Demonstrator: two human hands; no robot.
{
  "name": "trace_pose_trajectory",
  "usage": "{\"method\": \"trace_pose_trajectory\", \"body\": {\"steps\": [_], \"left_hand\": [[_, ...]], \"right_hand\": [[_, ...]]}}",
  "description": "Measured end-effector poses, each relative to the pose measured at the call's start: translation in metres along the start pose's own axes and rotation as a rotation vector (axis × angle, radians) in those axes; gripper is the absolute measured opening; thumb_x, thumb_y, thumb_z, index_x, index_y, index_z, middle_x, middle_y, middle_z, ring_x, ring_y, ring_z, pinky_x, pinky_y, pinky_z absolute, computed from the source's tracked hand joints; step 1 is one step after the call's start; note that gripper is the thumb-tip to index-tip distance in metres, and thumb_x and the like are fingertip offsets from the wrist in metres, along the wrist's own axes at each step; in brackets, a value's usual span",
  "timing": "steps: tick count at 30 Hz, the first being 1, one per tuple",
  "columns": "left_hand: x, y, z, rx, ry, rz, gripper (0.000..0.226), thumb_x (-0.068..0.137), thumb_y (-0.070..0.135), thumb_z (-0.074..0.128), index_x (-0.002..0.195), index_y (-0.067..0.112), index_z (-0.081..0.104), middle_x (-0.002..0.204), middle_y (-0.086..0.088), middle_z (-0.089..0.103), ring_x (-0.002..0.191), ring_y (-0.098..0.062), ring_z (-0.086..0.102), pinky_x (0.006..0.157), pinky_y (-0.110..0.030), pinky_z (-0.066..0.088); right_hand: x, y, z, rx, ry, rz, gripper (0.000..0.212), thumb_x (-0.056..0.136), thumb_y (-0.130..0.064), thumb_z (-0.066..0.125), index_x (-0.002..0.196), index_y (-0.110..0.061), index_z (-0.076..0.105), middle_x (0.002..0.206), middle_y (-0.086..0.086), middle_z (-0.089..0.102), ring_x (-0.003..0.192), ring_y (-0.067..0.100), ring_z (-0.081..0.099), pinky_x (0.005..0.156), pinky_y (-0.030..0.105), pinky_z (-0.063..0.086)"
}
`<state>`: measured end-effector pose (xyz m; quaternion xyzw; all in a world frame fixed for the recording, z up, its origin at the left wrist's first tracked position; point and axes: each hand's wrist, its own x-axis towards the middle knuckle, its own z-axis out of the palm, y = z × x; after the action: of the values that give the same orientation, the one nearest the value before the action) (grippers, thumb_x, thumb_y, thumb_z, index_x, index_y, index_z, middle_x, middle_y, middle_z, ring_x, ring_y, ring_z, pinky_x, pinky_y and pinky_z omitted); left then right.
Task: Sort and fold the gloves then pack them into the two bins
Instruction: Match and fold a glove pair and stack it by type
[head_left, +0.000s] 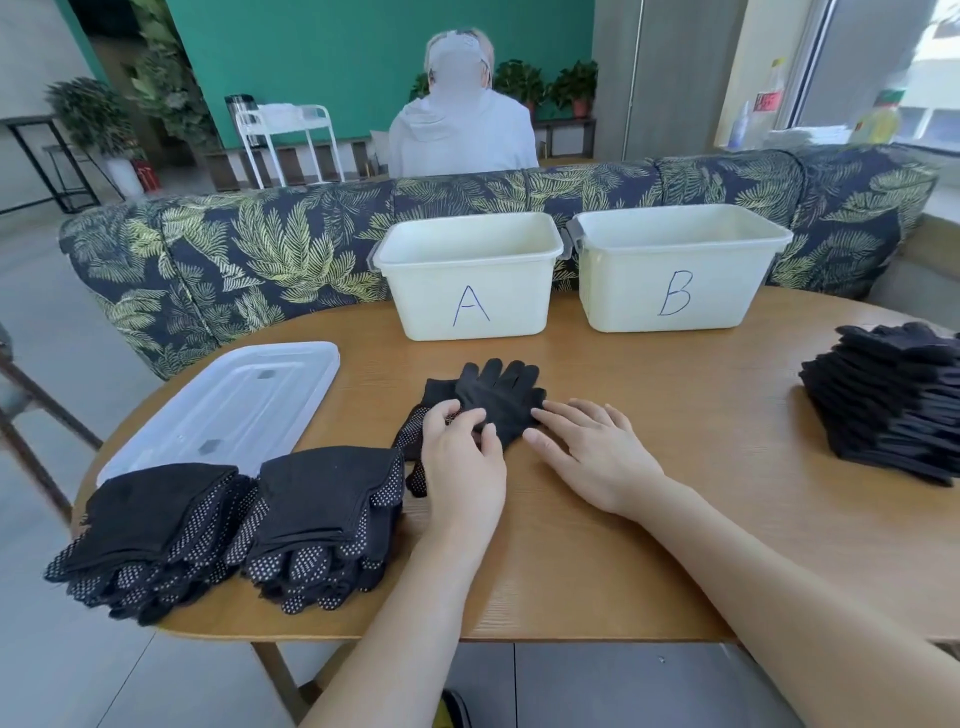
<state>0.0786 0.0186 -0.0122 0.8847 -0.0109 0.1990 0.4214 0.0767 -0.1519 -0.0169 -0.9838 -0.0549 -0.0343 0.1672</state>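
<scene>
Bare arms, nothing worn
Left hand (464, 457) and right hand (592, 457) are ungloved; both forearms show without sleeves.

My one head camera looks forward and down, close over the table's (649, 395) near edge.

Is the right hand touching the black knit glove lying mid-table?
Touching. In the head view, the right hand lies flat, its fingertips resting on the edge of the black knit glove, with no gap visible.
</scene>
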Motion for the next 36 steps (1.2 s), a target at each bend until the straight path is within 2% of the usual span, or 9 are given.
{"method": "trace_pose_trajectory", "body": {"steps": [6, 9, 11, 17, 22, 27, 29, 32, 36], "left_hand": [[-0.022, 0.01, -0.004, -0.072, -0.101, -0.056, 0.025, 0.093, 0.029, 0.073, 0.114, 0.016, 0.078, 0.137, 0.002, 0.058, 0.118, -0.013, 0.061, 0.088, 0.004, 0.03], [-0.035, 0.016, -0.008, -0.121, -0.131, -0.077, 0.024, 0.09, 0.033, 0.075, 0.11, 0.021, 0.08, 0.135, 0.006, 0.061, 0.123, -0.008, 0.057, 0.107, -0.021, 0.04], [-0.048, 0.02, -0.009, -0.169, -0.173, -0.1, 0.023, 0.089, 0.034, 0.076, 0.109, 0.023, 0.079, 0.132, 0.01, 0.062, 0.121, -0.007, 0.058, 0.109, -0.031, 0.042], [-0.088, 0.035, -0.007, -0.338, -0.313, -0.117, 0.017, 0.085, 0.029, 0.08, 0.102, 0.025, 0.081, 0.115, 0.023, 0.062, 0.113, 0.002, 0.062, 0.103, -0.029, 0.049], [-0.115, 0.042, -0.01, -0.317, -0.386, -0.065, 0.018, 0.086, 0.031, 0.08, 0.104, 0.029, 0.079, 0.121, 0.022, 0.061, 0.104, -0.001, 0.066, 0.095, -0.029, 0.055], [-0.113, 0.039, -0.023, -0.083, -0.229, 0.178, 0.017, 0.09, 0.037, 0.074, 0.106, 0.032, 0.077, 0.112, 0.024, 0.062, 0.071, -0.009, 0.063, 0.073, -0.012, 0.046], [-0.102, 0.035, -0.023, -0.056, -0.228, 0.235, 0.018, 0.091, 0.034, 0.073, 0.109, 0.032, 0.076, 0.11, 0.025, 0.063, 0.08, -0.003, 0.061, 0.077, -0.006, 0.042], [-0.083, 0.031, -0.02, 0.002, -0.33, 0.327, 0.03, 0.094, 0.029, 0.071, 0.124, 0.03, 0.073, 0.13, 0.019, 0.061, 0.117, 0.011, 0.045, 0.099, 0.001, 0.023], [-0.068, 0.026, -0.015, 0.253, -0.54, 0.35, 0.048, 0.099, 0.051, 0.056, 0.146, 0.039, 0.051, 0.157, 0.02, 0.038, 0.15, 0.0, 0.016, 0.117, -0.024, 0.01]], "right_hand": [[-0.02, 0.025, -0.008, 0.052, 0.038, 0.032, 0.078, 0.094, -0.077, 0.009, 0.152, -0.037, 0.042, 0.161, -0.016, 0.035, 0.153, 0.01, 0.02, 0.127, 0.04, 0.011], [-0.038, 0.034, -0.015, 0.091, 0.06, 0.037, 0.075, 0.095, -0.075, 0.015, 0.149, -0.034, 0.046, 0.159, -0.015, 0.039, 0.151, 0.007, 0.024, 0.126, 0.036, 0.014], [-0.052, 0.037, -0.02, 0.115, 0.066, 0.04, 0.07, 0.098, -0.072, 0.02, 0.149, -0.032, 0.047, 0.157, -0.014, 0.042, 0.149, 0.008, 0.028, 0.125, 0.034, 0.017], [-0.082, 0.046, -0.027, 0.251, 0.099, 0.084, 0.062, 0.098, -0.069, 0.031, 0.145, -0.032, 0.05, 0.148, -0.014, 0.051, 0.14, 0.01, 0.041, 0.115, 0.034, 0.034], [-0.1, 0.051, -0.031, 0.236, 0.144, 0.097, 0.051, 0.101, -0.058, 0.045, 0.143, -0.031, 0.053, 0.147, -0.013, 0.052, 0.138, 0.011, 0.043, 0.113, 0.033, 0.037], [-0.105, 0.051, -0.032, 0.213, 0.166, 0.047, 0.049, 0.102, -0.055, 0.048, 0.145, -0.032, 0.053, 0.156, -0.012, 0.043, 0.145, 0.01, 0.034, 0.118, 0.035, 0.034], [-0.106, 0.049, -0.031, 0.222, 0.158, -0.003, 0.05, 0.101, -0.056, 0.046, 0.145, -0.033, 0.052, 0.157, -0.015, 0.042, 0.147, 0.007, 0.03, 0.119, 0.036, 0.033], [-0.106, 0.051, -0.025, 0.123, 0.096, -0.079, 0.063, 0.096, -0.07, 0.035, 0.148, -0.037, 0.048, 0.159, -0.017, 0.038, 0.152, 0.007, 0.023, 0.124, 0.04, 0.025], [-0.106, 0.05, -0.023, -0.012, 0.019, -0.068, 0.068, 0.096, -0.07, 0.026, 0.156, -0.04, 0.034, 0.165, -0.021, 0.024, 0.156, 0.008, 0.007, 0.128, 0.036, 0.006]]}}
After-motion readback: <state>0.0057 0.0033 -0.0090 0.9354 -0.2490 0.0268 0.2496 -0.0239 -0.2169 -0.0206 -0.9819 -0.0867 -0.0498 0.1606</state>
